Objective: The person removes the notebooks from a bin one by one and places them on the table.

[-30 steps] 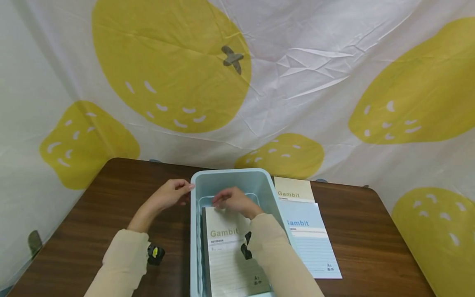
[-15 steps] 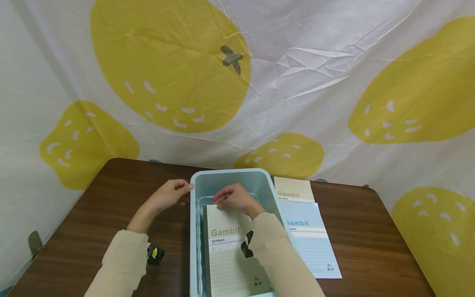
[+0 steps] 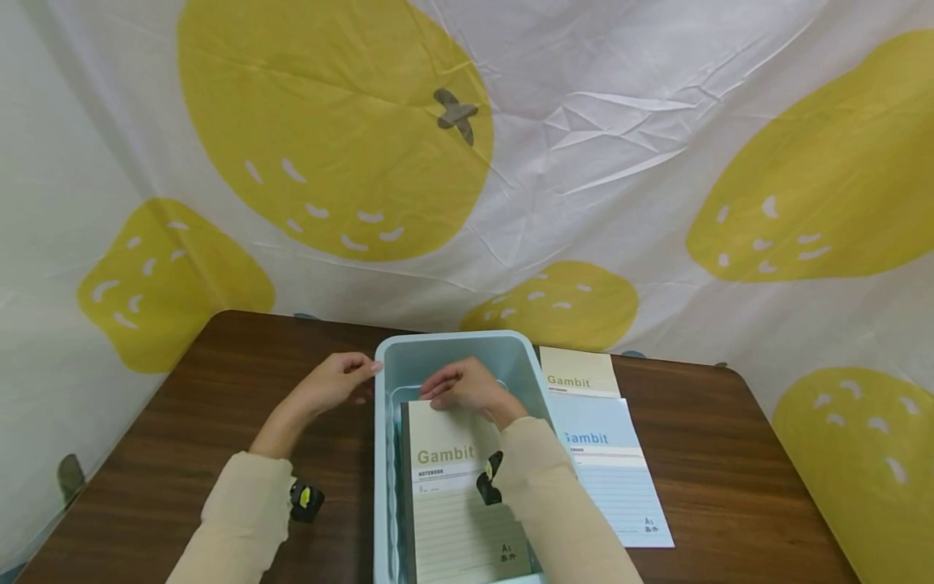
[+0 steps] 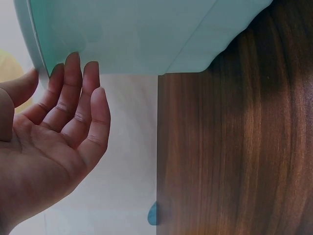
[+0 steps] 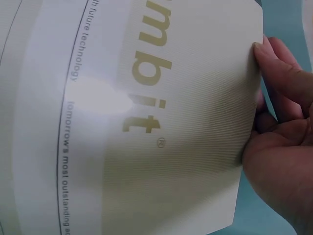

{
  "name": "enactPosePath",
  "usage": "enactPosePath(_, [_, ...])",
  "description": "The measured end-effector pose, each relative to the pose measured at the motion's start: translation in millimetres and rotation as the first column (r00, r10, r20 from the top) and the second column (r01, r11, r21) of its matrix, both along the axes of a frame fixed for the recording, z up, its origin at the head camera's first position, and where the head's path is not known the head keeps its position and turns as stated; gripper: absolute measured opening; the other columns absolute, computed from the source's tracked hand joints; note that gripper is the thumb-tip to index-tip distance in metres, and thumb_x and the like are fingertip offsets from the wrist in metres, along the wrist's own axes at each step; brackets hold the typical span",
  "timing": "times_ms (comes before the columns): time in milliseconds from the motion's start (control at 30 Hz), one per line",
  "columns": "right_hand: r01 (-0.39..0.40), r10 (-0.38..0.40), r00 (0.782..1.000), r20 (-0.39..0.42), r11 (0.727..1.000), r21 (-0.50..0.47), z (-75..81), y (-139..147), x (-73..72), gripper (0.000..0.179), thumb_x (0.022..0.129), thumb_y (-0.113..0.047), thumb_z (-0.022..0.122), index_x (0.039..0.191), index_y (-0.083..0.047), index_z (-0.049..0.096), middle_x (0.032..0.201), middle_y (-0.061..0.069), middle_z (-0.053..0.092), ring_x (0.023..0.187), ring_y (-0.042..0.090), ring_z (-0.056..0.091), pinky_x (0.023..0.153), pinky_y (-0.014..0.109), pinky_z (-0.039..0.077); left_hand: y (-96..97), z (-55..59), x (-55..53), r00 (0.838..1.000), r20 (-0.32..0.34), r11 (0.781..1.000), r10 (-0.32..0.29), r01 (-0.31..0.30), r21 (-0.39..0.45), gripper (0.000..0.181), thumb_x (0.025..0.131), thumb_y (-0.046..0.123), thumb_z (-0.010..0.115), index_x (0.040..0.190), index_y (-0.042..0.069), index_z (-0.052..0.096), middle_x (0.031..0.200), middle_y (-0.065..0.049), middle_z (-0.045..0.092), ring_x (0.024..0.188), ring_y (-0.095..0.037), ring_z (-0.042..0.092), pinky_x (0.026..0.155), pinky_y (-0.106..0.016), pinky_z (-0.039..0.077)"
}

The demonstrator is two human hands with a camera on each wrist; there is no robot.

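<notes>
Inside a light blue plastic bin [image 3: 456, 347] lies a cream Gambit notebook [image 3: 456, 503] with a dark spine on its left. My right hand [image 3: 467, 388] pinches its far edge, and the right wrist view shows the thumb [image 5: 279, 68] right at the cover's edge with the fingers behind. That edge of the notebook [image 5: 195, 98] bows a little. My left hand [image 3: 339, 381] holds the bin's left rim near the far corner; in the left wrist view the bin's rim [image 4: 30, 34] sits between the thumb and the curled fingers [image 4: 71, 93].
Right of the bin, a blue Gambit notebook [image 3: 620, 487] overlaps another cream notebook [image 3: 584, 369] on the brown wooden table [image 3: 730, 470]. Behind the table's far edge hangs a white curtain [image 3: 613, 162] printed with yellow fruit. Black wrist devices [image 3: 306, 500] sit at both cuffs.
The right hand's thumb has come onto the notebook's far edge, and that edge has shifted slightly away and to the right. My left hand has stayed at the rim.
</notes>
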State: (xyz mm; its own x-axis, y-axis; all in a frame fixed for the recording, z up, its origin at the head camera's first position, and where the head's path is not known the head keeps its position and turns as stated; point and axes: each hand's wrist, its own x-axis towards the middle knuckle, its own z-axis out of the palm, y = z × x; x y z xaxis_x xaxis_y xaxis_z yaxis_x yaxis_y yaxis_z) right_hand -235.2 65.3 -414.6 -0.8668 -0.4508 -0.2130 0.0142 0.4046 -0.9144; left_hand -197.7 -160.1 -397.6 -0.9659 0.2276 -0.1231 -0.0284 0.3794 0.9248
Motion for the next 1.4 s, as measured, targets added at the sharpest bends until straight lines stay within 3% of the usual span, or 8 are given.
enactPosePath(267, [-0.029, 0.029, 0.999, -0.026, 0.999, -0.015, 17.6, 0, 0.9, 0.021, 0.068, 0.015, 0.069, 0.086, 0.005, 0.069, 0.075, 0.012, 0.068, 0.070, 0.020, 0.066, 0.070, 0.027, 0.050, -0.6, -2.0, -1.6, 1.000, -0.002, 1.000, -0.003, 0.003, 0.006, 0.029, 0.096, 0.020, 0.048, 0.099, -0.008, 0.057, 0.087, -0.012, 0.060, 0.085, -0.029, 0.060, 0.073, -0.038, 0.051])
enactPosePath(467, [-0.056, 0.054, 0.996, -0.070, 0.998, -0.025, 47.7, 1, 6.1, 0.019, 0.069, 0.015, 0.069, 0.086, 0.007, 0.068, 0.075, 0.012, 0.068, 0.070, 0.019, 0.065, 0.067, 0.026, 0.050, 0.2, -0.6, -1.4, 1.000, -0.003, 1.000, -0.006, 0.006, 0.013, 0.030, 0.096, 0.020, 0.049, 0.099, -0.009, 0.057, 0.085, -0.011, 0.060, 0.080, -0.025, 0.060, 0.072, -0.037, 0.051])
enactPosePath(733, [-0.099, 0.094, 0.978, -0.189, 0.995, -0.022, 85.2, 6, 14.0, 0.017, 0.071, 0.012, 0.069, 0.086, 0.005, 0.070, 0.078, 0.010, 0.068, 0.070, 0.017, 0.065, 0.067, 0.028, 0.051, -0.9, -2.3, -2.2, 1.000, 0.008, 1.000, -0.006, 0.005, 0.013, 0.030, 0.096, 0.021, 0.049, 0.097, -0.007, 0.057, 0.085, -0.012, 0.060, 0.081, -0.026, 0.060, 0.072, -0.037, 0.051])
enactPosePath(1167, [-0.082, 0.074, 0.968, -0.240, 0.996, -0.026, 132.4, 10, 20.0, 0.017, 0.073, 0.013, 0.066, 0.089, 0.007, 0.067, 0.081, 0.012, 0.068, 0.068, 0.015, 0.063, 0.067, 0.026, 0.050, -1.6, 0.0, -2.0, 1.000, 0.002, 1.000, -0.013, 0.013, -0.001, 0.030, 0.096, 0.022, 0.048, 0.099, -0.007, 0.057, 0.088, -0.012, 0.059, 0.081, -0.022, 0.060, 0.073, -0.036, 0.051])
enactPosePath(1400, [-0.115, 0.093, 0.957, -0.275, 0.991, -0.064, 168.9, 14, 17.6, 0.019, 0.071, 0.016, 0.066, 0.090, 0.011, 0.066, 0.080, 0.014, 0.068, 0.070, 0.019, 0.065, 0.068, 0.029, 0.051, -1.6, -0.7, -2.2, 1.000, -0.001, 1.000, -0.020, 0.020, -0.001, 0.030, 0.096, 0.022, 0.048, 0.099, -0.007, 0.057, 0.087, -0.011, 0.059, 0.080, -0.023, 0.059, 0.072, -0.035, 0.051])
